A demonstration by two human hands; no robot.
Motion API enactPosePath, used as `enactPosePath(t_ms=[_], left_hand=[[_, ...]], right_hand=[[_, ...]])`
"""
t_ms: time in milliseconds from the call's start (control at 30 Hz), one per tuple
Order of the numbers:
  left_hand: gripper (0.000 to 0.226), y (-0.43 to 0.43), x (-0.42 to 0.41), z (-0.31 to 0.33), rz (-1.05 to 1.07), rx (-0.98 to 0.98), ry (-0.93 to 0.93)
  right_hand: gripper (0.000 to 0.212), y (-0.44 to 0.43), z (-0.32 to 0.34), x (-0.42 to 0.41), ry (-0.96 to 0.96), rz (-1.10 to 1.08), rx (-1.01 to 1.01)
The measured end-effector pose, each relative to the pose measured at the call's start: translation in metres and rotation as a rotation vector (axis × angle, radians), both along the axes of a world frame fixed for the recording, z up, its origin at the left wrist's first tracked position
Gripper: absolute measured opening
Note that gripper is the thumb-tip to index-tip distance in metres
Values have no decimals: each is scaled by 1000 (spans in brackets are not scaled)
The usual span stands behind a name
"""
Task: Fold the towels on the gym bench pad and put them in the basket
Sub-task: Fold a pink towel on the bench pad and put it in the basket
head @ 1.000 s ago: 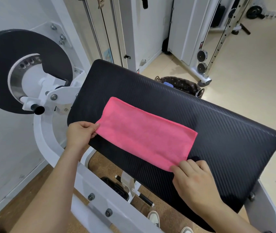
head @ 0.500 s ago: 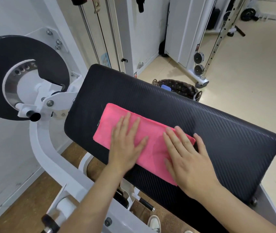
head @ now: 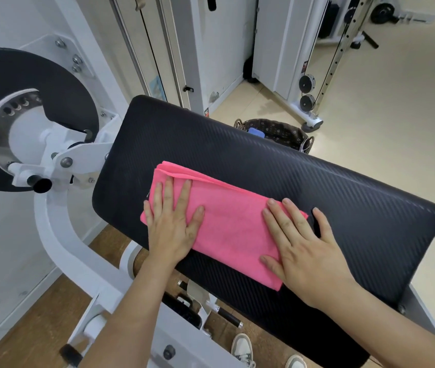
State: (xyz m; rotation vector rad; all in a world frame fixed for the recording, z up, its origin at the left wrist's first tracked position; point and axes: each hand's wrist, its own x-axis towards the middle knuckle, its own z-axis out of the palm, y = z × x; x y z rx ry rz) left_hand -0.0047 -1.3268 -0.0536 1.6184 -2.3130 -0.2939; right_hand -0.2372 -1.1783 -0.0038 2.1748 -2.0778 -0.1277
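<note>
Head view. Towel: pink, folded into a layered rectangle, lying flat on pad, left of the pad's middle, with its long side slanting from upper left to lower right; stacked edges show at the far left corner. Left hand: palm down on the towel's left end, fingers straight and spread, pressing flat, grasping nothing; outermost finger at the towel's left edge. Right hand: palm down across the towel's right end, fingers straight and spread, grasping nothing; thumb and inner fingers on the cloth, outermost finger and the outer palm past the towel's right edge on bare pad. Bare pink cloth between the two hands. Pad: black, ribbed texture, tilted, mounted on white frame. Basket: on the floor beyond the pad's far edge, lower part hidden by the pad, dark patterned lining, well apart from both hands and towel. Blue item: inside the basket, only partly visible. Disc: black, round, on the frame left of the pad. Shoes: pale, on the wooden floor below the pad's near edge.
</note>
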Motion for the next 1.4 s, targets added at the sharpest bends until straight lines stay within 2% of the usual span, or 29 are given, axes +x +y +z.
enactPosePath(t_ms=[100,200,267,433,533,600,633,767,867,967,1133,1267,1400], left_hand=[[59,-4,8,12,-26,23,39],[56,-14,5,18,12,15,63],[58,-18,-3,15,-6,7,36],[59,-22,-6,11,-1,-2,99],[51,-24,2,21,31,28,306],[44,-28,10,32,171,46,471],[43,-31,14,37,246,74,496],[37,-47,23,45,286,134,359],[30,-55,25,47,292,131,362],[23,-52,24,49,272,118,329],[34,-43,34,49,318,228,164],[34,-44,40,50,291,413,314],[28,-44,36,58,282,427,447]], right_hand=[[69,0,5,11,-25,5,-110],[64,-9,3,38,-83,138,-216],[65,-21,-2,55,-122,176,-177],[67,-39,-18,52,-113,48,-62],[69,-39,-20,49,-92,60,-39],[69,-40,-19,50,-98,56,-40],[68,-40,-18,50,-99,54,-38],[68,-39,-13,54,-114,29,-28],[64,-49,3,69,-159,-16,-61],[57,-72,10,85,-196,55,-156],[61,-88,-12,80,-167,123,-88],[64,-90,-16,79,-144,127,-70],[63,-89,-9,78,-204,119,-30]])
